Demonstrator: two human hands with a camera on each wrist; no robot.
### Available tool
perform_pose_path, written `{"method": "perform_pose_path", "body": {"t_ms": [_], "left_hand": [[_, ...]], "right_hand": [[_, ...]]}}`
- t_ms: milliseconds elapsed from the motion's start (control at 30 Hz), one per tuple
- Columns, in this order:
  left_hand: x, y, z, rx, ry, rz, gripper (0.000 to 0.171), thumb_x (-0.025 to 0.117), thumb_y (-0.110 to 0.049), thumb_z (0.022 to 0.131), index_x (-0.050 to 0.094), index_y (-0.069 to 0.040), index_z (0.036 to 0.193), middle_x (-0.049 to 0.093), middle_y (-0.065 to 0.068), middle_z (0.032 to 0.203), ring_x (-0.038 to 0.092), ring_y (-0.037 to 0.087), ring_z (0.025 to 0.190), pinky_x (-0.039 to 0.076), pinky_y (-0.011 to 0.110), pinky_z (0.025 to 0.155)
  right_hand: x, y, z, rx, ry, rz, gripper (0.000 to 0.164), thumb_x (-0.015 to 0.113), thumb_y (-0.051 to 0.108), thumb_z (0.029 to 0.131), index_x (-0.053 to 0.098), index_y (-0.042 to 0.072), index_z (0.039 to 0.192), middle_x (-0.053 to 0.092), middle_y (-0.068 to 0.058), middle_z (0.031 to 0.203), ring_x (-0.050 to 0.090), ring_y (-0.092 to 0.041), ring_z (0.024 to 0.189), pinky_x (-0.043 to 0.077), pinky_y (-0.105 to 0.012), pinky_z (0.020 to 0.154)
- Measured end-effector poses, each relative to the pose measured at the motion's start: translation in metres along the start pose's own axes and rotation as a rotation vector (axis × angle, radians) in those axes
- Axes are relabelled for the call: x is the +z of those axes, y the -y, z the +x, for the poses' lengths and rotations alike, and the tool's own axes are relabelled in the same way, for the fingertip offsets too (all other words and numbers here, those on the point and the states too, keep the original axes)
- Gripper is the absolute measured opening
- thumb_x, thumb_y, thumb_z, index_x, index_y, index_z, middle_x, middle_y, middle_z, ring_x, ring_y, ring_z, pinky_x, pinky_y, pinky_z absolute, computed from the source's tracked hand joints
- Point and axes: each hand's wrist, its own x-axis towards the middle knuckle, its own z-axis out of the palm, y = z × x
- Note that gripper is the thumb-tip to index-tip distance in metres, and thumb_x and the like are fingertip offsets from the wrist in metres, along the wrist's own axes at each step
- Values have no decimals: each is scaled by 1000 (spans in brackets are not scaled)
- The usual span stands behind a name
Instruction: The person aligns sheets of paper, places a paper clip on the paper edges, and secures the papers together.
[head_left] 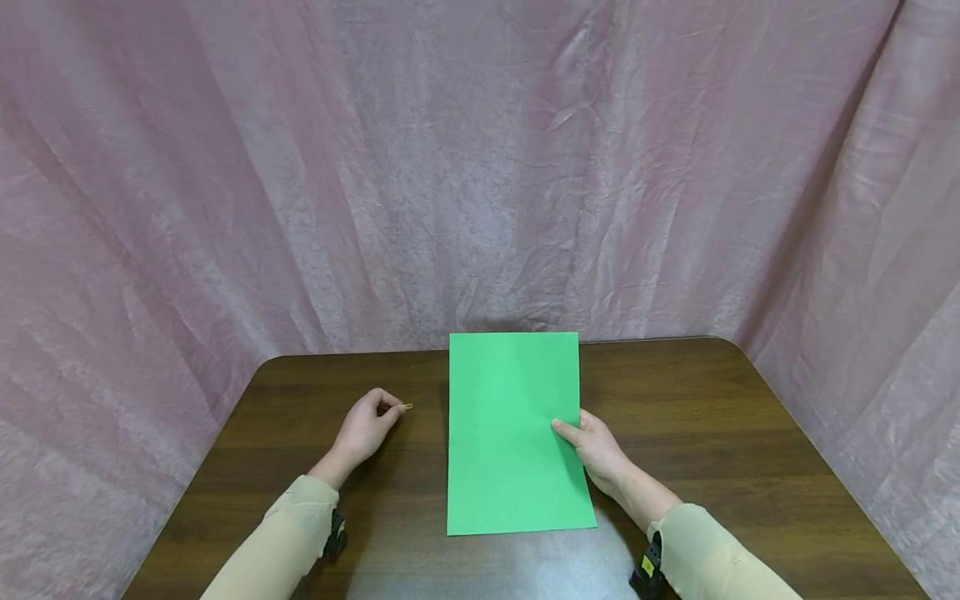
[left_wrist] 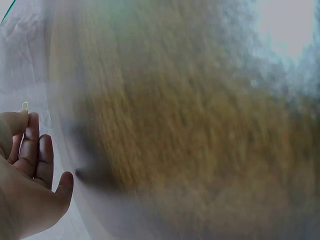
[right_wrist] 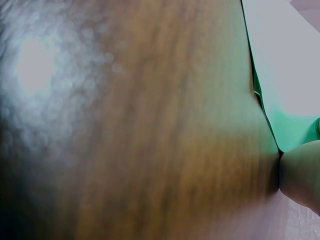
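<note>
Here, nearest me, pale sleeves [head_left: 712, 557] enter at the bottom corners. The right hand [head_left: 602, 448], right of centre, grips the green paper [head_left: 506, 442] by its right edge, thumb on top, at lower middle. Well apart, left of centre, the left hand [head_left: 366, 427] pinches a small yellow clip [head_left: 408, 407] over the brown bench [head_left: 697, 417]. Pink curtain [head_left: 480, 167] fills the top.

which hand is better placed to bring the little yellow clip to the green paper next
Probably the left hand: it pinches the little yellow clip, while the right hand grips the green paper by its right edge.
</note>
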Motion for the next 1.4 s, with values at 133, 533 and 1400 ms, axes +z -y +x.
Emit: {"method": "perform_pose_path", "body": {"t_ms": [133,533,1400], "left_hand": [[0,-2,-2,-17,3,-39,14,65,-22,103,71,-12,111,67,4,110,61,23,99,50,43,84],[-1,-3,-3,-34,9,-164,26,62,-22,105,72,-7,124,67,12,127,58,31,122,47,51,101],[1,-11,0,-117,-30,-342,28,67,-18,102,70,-2,124,66,11,127,58,28,118,49,42,96]], "right_hand": [[0,0,0,-1,-3,1,46,55,21,108,46,0,148,71,-14,116,70,-25,97,59,-40,79],[0,-1,2,3,-14,2,45,55,21,108,47,0,147,70,-13,117,70,-25,98,59,-40,79],[-1,0,1,2,-9,2,45,56,21,108,47,1,147,71,-12,117,71,-26,98,59,-41,80]]}}
